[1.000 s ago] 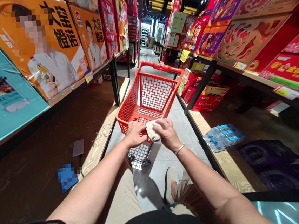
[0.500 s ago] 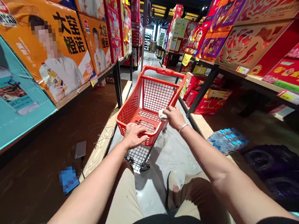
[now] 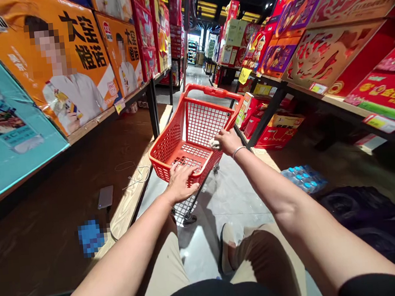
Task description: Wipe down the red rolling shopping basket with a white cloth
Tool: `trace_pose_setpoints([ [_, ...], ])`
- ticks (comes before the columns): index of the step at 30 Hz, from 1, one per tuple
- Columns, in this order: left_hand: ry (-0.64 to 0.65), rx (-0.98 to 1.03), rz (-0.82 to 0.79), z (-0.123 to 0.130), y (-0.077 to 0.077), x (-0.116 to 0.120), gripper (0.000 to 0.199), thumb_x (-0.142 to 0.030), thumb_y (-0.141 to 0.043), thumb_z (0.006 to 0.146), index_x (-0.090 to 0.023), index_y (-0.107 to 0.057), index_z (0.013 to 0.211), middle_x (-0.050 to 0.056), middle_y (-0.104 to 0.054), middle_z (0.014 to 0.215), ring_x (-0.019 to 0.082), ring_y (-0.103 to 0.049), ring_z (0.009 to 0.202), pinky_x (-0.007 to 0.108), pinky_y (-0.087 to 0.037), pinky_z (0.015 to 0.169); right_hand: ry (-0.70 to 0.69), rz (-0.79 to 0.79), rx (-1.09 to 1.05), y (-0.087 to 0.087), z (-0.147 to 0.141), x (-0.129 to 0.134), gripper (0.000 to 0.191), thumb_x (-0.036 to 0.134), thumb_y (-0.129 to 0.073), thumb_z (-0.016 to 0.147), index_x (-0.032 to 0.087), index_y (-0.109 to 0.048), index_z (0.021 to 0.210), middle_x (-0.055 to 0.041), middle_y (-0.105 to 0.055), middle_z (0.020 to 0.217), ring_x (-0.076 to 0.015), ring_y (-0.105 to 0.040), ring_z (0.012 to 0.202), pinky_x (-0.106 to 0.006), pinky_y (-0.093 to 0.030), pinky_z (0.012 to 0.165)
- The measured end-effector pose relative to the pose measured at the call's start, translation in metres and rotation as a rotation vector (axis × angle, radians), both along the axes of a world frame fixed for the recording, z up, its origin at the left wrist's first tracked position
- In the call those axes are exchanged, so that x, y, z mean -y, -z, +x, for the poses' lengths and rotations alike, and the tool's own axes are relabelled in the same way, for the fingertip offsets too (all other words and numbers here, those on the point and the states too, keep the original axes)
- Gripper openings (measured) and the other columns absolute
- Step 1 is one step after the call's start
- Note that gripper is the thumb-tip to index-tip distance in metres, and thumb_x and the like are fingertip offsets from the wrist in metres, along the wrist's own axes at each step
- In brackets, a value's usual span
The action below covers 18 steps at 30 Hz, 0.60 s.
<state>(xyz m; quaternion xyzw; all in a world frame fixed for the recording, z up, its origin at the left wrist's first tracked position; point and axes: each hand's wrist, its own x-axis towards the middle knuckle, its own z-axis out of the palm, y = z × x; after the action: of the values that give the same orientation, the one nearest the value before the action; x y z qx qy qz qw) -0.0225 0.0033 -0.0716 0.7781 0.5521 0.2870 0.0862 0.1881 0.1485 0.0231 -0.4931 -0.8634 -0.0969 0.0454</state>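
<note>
A red plastic shopping cart (image 3: pixel 169 146) stands on the grey floor between two shelf rows, its basket showing no goods. My left hand (image 3: pixel 181 182) rests on the cart's near rim, fingers spread over the edge. At the cart's right side rim, my right hand (image 3: pixel 228 141) has its fingers closed on a small pale cloth (image 3: pixel 214 144). A silver bracelet (image 3: pixel 239 151) circles my right wrist.
Orange drink cartons (image 3: pixel 81 66) line the left shelf, and red and gold gift boxes (image 3: pixel 335 55) the right. Beneath are a phone-like device (image 3: pixel 105 197) with a cable, a blue item (image 3: pixel 92 237), and bottled water (image 3: pixel 304 178). My feet are close behind the cart.
My right hand and the cloth have moved slightly up along the cart's right rim. The cart sits slightly further left in view, and my left hand is slightly lower.
</note>
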Motion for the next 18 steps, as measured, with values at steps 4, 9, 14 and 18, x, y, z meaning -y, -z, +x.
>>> trace_pose_setpoints([
  [4, 0.001, -0.006, -0.017, -0.006, 0.000, -0.004, 0.046, -0.040, -0.063, 0.077, -0.030, -0.069, 0.122, 0.003, -0.068, 0.110, 0.027, -0.058, 0.113, 0.055, -0.019, 0.119, -0.042, 0.030, -0.083, 0.023, -0.002, 0.013, 0.031, 0.018, -0.046, 0.099, 0.027, -0.071, 0.115, -0.0086, -0.061, 0.122, -0.0270, -0.044, 0.102, -0.035, -0.040, 0.080],
  [9, -0.084, -0.082, -0.029, -0.012, -0.003, -0.013, 0.028, -0.032, -0.062, 0.072, -0.027, -0.070, 0.098, 0.002, -0.067, 0.100, 0.027, -0.057, 0.107, 0.056, -0.022, 0.116, -0.339, 0.022, -0.359, 0.067, -0.012, 0.054, 0.039, 0.009, -0.058, 0.087, 0.028, -0.070, 0.120, -0.0054, -0.060, 0.129, -0.0242, -0.049, 0.105, -0.038, -0.043, 0.093],
  [14, -0.069, -0.101, -0.050, -0.017, -0.004, -0.019, 0.022, -0.028, -0.058, 0.071, -0.023, -0.066, 0.091, 0.003, -0.065, 0.095, 0.027, -0.055, 0.104, 0.054, -0.025, 0.113, -0.270, 0.186, -0.760, 0.105, -0.015, 0.035, 0.045, 0.016, -0.065, 0.084, 0.027, -0.065, 0.128, -0.0083, -0.051, 0.139, -0.0263, -0.047, 0.123, -0.044, -0.043, 0.108],
  [18, -0.022, -0.083, -0.038, -0.021, -0.001, -0.020, 0.024, -0.027, -0.054, 0.071, -0.023, -0.065, 0.093, 0.003, -0.064, 0.096, 0.026, -0.055, 0.103, 0.054, -0.023, 0.113, -0.186, 0.196, -0.802, 0.170, -0.027, 0.045, 0.054, 0.011, -0.059, 0.079, 0.027, -0.059, 0.131, -0.0090, -0.045, 0.145, -0.0289, -0.043, 0.130, -0.051, -0.043, 0.110],
])
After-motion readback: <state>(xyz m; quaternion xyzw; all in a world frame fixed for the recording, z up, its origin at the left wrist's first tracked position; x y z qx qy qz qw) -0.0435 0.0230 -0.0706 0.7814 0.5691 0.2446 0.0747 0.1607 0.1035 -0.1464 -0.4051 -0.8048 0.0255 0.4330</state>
